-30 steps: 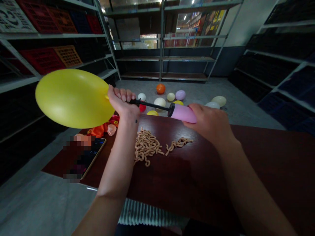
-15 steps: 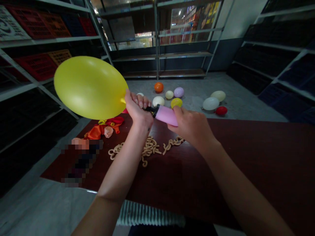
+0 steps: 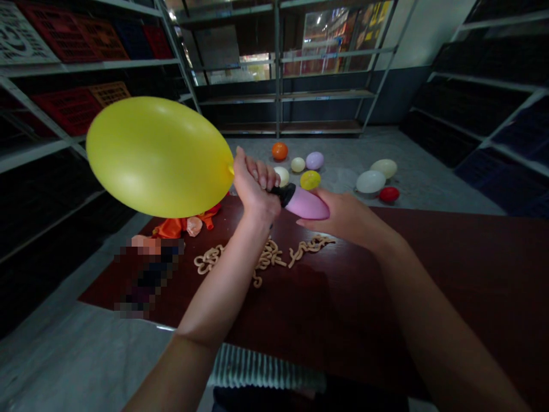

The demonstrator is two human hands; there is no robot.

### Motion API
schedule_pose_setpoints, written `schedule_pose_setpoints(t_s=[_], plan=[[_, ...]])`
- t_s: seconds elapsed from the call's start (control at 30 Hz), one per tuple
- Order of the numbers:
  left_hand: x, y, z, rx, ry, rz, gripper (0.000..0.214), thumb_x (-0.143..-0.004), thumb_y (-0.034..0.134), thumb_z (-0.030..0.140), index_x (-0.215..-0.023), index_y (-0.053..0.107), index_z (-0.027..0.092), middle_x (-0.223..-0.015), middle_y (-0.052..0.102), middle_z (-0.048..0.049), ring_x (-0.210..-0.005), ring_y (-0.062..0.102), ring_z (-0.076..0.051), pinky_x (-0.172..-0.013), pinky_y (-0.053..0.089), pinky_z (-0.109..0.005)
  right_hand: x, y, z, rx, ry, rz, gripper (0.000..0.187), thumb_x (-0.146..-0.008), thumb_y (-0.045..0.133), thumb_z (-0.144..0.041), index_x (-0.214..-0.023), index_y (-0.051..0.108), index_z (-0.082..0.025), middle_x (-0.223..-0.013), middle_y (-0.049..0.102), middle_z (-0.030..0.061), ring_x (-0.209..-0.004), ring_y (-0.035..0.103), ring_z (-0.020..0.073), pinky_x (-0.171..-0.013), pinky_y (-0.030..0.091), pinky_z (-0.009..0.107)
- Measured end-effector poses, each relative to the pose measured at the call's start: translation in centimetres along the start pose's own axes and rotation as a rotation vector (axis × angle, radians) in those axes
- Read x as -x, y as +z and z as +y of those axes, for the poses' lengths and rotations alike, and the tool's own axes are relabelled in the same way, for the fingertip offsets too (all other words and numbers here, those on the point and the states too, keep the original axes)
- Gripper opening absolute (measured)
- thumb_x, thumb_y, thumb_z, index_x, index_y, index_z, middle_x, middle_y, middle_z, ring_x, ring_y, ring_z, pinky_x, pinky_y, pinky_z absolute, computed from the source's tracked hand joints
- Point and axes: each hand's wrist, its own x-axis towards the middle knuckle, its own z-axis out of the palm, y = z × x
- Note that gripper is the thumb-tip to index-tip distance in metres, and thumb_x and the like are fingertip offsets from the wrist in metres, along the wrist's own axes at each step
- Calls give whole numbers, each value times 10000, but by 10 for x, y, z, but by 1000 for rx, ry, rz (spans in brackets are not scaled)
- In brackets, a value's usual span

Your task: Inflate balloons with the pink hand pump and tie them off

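Observation:
A large inflated yellow balloon [image 3: 158, 155] floats above the left end of the dark red table [image 3: 386, 309]. My left hand [image 3: 254, 186] is clenched round the balloon's neck and the black nozzle of a pink hand pump [image 3: 305, 203]. My right hand [image 3: 349, 218] cradles the pump's pink barrel from below and behind, fingers partly extended along it. The barrel is pushed in close to the nozzle. A heap of tan uninflated balloons [image 3: 266, 257] lies on the table under my hands.
Orange-red limp balloons [image 3: 180, 226] lie at the table's far left corner, next to a blurred flat object [image 3: 148, 274]. Several inflated balloons [image 3: 371, 181] sit on the grey floor beyond. Metal shelving with red crates [image 3: 64, 103] lines the walls.
My right hand pushed the pink barrel in along the black rod until it met the nozzle. The balloon rose and grew a little fuller.

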Motion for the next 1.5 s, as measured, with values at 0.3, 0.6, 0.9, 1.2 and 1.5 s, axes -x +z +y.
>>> schedule_pose_setpoints(t_s=[0.3, 0.6, 0.9, 1.2, 1.5], plan=[[-17, -4, 18, 22, 11, 101, 553, -1029, 336, 393, -531, 202, 193, -375, 166, 53, -320, 177, -83, -395, 196, -268, -3, -7, -2, 178, 29, 51, 533, -754, 590, -606, -1128, 607, -228, -921, 724, 63, -790, 663, 263, -612, 365, 309], [-47, -31, 68, -16, 138, 206, 532, -1022, 338, 402, -549, 208, 196, -373, 189, 60, -319, 199, -77, -408, 241, -243, 3, -18, 6, 307, 48, 64, 473, -760, 576, -621, -1090, 622, -285, -886, 716, 15, -752, 643, 234, -575, 329, 293], [-54, -51, 79, -49, 253, 42, 559, -971, 409, 475, -521, 249, 185, -377, 237, 45, -326, 275, -81, -445, 273, -266, 5, -17, -1, 424, -22, 201, 441, -791, 588, -581, -1076, 602, -245, -847, 719, 32, -718, 654, 235, -561, 276, 285], [-20, -7, 29, 27, 191, 153, 503, -1005, 378, 302, -544, 212, 188, -411, 154, 69, -319, 173, -72, -384, 206, -241, 5, -10, -14, 439, -54, 184, 442, -837, 537, -533, -1114, 575, -192, -866, 718, 66, -702, 655, 240, -545, 274, 295], [-9, -13, -23, 35, -17, 164, 525, -974, 457, 378, -531, 242, 197, -388, 193, 76, -306, 223, -69, -368, 216, -234, 2, 1, -18, 413, -15, 59, 382, -859, 498, -510, -1026, 564, -172, -876, 724, 97, -703, 671, 250, -529, 290, 306]])
